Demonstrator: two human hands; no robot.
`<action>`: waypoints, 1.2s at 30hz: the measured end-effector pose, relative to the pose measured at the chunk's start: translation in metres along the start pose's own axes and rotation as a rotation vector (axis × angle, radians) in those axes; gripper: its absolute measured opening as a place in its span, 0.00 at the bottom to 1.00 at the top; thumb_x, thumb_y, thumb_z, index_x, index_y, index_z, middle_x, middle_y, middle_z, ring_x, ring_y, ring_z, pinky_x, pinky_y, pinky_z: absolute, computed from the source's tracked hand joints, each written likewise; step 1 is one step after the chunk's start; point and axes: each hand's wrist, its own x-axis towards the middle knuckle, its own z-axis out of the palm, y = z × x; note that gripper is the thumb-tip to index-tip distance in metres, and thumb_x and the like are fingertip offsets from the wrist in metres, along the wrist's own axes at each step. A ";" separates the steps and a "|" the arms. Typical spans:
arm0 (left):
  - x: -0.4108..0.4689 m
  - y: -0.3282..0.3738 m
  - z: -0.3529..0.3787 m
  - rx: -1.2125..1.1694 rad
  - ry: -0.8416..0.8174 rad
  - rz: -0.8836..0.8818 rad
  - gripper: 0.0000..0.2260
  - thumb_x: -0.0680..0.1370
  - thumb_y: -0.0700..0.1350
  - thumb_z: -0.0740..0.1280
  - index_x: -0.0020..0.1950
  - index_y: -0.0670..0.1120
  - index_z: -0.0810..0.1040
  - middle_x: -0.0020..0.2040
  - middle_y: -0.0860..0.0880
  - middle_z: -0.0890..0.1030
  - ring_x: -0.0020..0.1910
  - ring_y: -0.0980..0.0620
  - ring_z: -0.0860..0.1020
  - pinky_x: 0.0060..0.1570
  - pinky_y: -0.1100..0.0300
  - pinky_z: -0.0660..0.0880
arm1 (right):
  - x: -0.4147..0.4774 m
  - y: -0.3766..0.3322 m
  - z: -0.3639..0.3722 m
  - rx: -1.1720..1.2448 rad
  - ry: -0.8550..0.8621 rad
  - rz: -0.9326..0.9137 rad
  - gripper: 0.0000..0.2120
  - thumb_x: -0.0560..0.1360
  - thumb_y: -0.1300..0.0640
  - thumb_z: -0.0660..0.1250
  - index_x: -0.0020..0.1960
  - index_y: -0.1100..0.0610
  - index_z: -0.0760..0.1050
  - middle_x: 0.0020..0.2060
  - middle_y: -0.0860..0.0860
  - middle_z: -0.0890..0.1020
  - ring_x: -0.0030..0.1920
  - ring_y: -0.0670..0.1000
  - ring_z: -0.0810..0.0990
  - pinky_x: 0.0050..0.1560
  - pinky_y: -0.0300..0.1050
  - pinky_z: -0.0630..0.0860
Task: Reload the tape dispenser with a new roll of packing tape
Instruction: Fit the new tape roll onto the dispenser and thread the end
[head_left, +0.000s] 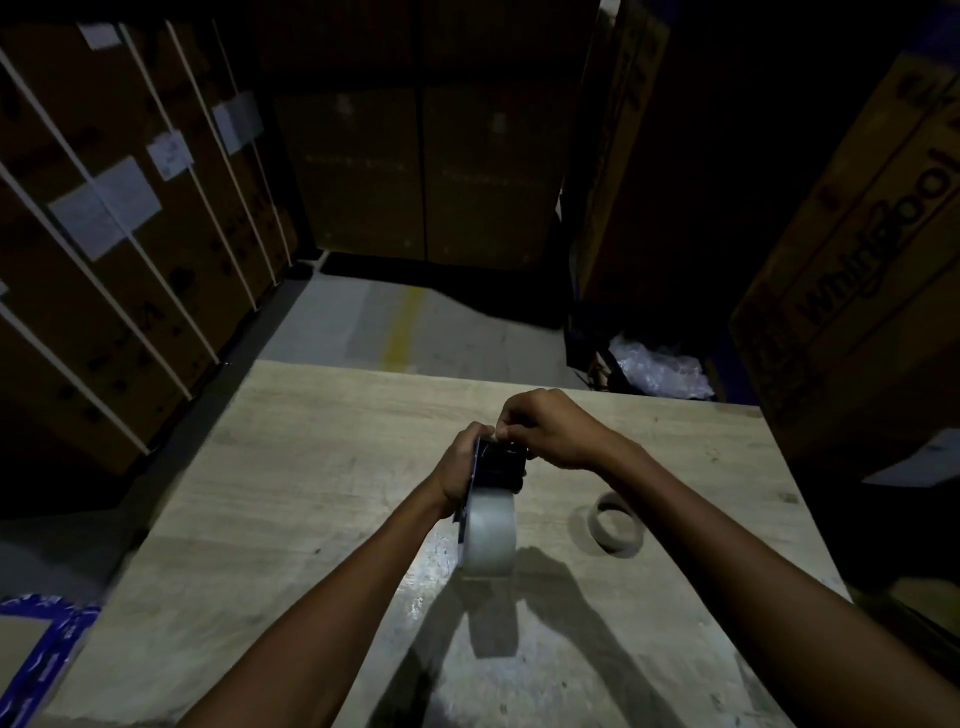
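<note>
Above the middle of the wooden table (291, 499) I hold a dark tape dispenser (500, 464) with a full clear tape roll (488, 532) mounted in it, the roll toward me. My left hand (460, 470) grips the dispenser's left side. My right hand (550, 428) pinches at the dispenser's far top end, fingers closed; whether it holds the tape's end I cannot tell. An empty cardboard tape core (618, 524) lies on the table to the right of the dispenser.
Tall cardboard cartons (130, 249) with white straps stand to the left, more cartons at the back and a printed carton (872, 291) at the right. Crumpled plastic (660, 371) lies beyond the table's far right corner. Blue-taped cardboard (41, 644) sits at lower left.
</note>
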 end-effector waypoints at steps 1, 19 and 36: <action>-0.001 0.002 0.000 -0.007 -0.001 0.003 0.22 0.81 0.48 0.49 0.48 0.36 0.78 0.36 0.42 0.84 0.35 0.45 0.78 0.34 0.58 0.76 | 0.001 -0.001 0.000 0.006 0.009 0.009 0.07 0.78 0.56 0.67 0.44 0.57 0.80 0.37 0.52 0.83 0.36 0.51 0.83 0.44 0.56 0.81; -0.005 0.020 -0.025 -0.082 -0.017 0.000 0.24 0.80 0.49 0.48 0.48 0.36 0.80 0.38 0.41 0.85 0.36 0.43 0.80 0.33 0.59 0.77 | 0.020 -0.023 0.006 -0.001 0.087 0.023 0.07 0.79 0.57 0.65 0.44 0.56 0.78 0.37 0.51 0.82 0.37 0.50 0.81 0.41 0.51 0.79; -0.014 0.021 -0.047 0.008 -0.039 0.153 0.39 0.73 0.68 0.47 0.54 0.36 0.80 0.45 0.42 0.87 0.37 0.47 0.84 0.40 0.56 0.78 | 0.042 -0.050 0.006 0.129 0.058 0.197 0.06 0.77 0.66 0.64 0.46 0.64 0.80 0.42 0.58 0.83 0.44 0.58 0.84 0.43 0.51 0.83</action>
